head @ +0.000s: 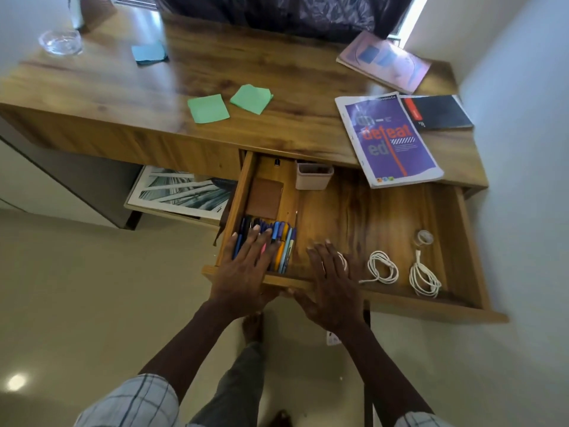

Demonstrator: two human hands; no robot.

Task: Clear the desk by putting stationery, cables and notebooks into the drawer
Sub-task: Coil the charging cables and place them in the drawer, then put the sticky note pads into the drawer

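Head view: left hand (246, 269) flat on pens (278, 245), right hand (331, 280) spread over drawer (462, 241) — both hold nothing.
Purple notebook (388, 137): light, floppy — likely best gripped by its spine edge.

desk (277, 72) | on top: green notes (208, 108), blue note (149, 52), three notebooks (388, 140), glass bowl (60, 41)

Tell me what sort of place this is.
Probably a home study or bedroom desk: a wooden desk holding notebooks, an open drawer of pens and cables, curtains behind.
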